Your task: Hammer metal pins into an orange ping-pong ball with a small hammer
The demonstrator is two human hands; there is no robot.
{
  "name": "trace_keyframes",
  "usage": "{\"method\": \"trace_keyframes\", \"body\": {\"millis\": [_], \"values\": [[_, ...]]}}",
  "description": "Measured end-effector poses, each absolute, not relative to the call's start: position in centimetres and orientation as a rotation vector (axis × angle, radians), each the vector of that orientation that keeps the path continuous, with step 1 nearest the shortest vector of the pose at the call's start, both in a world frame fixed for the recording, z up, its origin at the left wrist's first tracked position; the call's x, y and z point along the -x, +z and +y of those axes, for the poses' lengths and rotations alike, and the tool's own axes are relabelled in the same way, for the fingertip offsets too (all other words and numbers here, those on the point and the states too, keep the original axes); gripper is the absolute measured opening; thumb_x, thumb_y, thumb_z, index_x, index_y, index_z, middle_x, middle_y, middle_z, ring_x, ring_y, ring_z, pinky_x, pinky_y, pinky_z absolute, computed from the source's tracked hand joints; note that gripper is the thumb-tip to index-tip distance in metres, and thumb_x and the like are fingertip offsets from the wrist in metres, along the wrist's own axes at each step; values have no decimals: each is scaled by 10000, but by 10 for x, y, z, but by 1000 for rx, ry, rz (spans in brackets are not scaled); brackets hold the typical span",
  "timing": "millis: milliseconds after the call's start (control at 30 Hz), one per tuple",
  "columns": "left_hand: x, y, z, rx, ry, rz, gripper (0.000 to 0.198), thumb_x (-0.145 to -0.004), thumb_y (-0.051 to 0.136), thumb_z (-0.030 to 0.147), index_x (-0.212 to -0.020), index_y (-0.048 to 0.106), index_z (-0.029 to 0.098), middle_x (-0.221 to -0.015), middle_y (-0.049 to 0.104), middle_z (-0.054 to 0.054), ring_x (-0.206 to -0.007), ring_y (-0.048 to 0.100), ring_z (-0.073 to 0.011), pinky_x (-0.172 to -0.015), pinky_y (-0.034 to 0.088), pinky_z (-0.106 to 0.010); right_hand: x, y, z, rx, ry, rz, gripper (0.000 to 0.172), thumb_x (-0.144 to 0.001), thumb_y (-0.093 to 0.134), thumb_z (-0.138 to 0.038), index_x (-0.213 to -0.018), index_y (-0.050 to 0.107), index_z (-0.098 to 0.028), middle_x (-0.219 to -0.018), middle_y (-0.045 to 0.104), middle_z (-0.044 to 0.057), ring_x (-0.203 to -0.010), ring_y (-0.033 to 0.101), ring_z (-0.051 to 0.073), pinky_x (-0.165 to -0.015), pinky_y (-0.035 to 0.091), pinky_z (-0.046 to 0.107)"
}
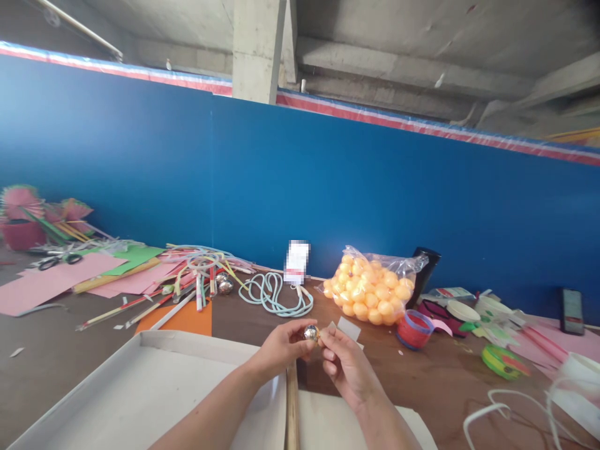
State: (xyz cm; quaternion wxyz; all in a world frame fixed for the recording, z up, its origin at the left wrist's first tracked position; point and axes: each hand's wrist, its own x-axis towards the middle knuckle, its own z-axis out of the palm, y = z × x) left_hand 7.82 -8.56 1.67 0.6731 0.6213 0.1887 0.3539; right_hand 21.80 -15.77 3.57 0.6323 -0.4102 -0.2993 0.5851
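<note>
A small shiny silver ball [310,332] sits between my two hands, above the table. My left hand [280,344] is closed on it, with thumb and fingers around its left side. Against its right side, my right hand [345,361] pinches with thumb and forefinger. A small yellowish bit shows at those fingertips, too small to name. Below my hands runs a wooden stick [292,406], beside a shallow white box lid [201,400]. Another silver ball [225,285] lies farther back, near the jump ropes.
Behind my hands are a coiled pale-blue rope [276,299] and a clear bag of orange balls [370,290]. A red-and-blue tub [415,329] stands to the right, with a green-yellow tape roll [504,362]. Pink paper [60,281] and scissors [59,259] lie left. A blue partition [375,181] closes the back.
</note>
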Motion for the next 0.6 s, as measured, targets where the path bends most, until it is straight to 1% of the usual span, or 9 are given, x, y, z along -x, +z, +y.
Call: {"method": "trace_keyframes", "body": {"millis": [167, 333, 467, 600], "values": [[-78, 17, -86, -1392, 794, 408, 553, -669, 688, 357, -1153, 552, 128, -891, 612, -72, -664, 557, -132, -644, 485, -309, -218, 35, -157, 938, 1336, -684, 166, -701, 706, -273, -716, 610, -139, -674, 482, -32, -479, 361, 16, -355, 286, 101], [-76, 20, -87, -1387, 772, 432, 570, -658, 692, 386, -1152, 560, 133, -887, 624, -72, -632, 561, -122, -641, 478, -299, -219, 32, -156, 939, 1326, -691, 172, -679, 721, -276, -712, 615, -144, -669, 503, -35, -471, 376, 18, -355, 310, 104], [-76, 22, -89, -1405, 766, 449, 578, -652, 694, 396, -1147, 562, 127, -860, 628, -67, -609, 562, -116, -623, 477, -286, -219, 31, -156, 962, 1318, -693, 167, -683, 716, -283, -711, 621, -149, -675, 516, -33, -473, 389, 21, -383, 367, 110], [-76, 23, -90, -1426, 774, 458, 571, -651, 690, 414, -1127, 572, 121, -850, 629, -71, -604, 567, -120, -610, 477, -281, -219, 30, -156, 984, 1309, -693, 178, -676, 719, -304, -683, 621, -156, -630, 501, -44, -469, 393, 27, -435, 437, 130]]}}
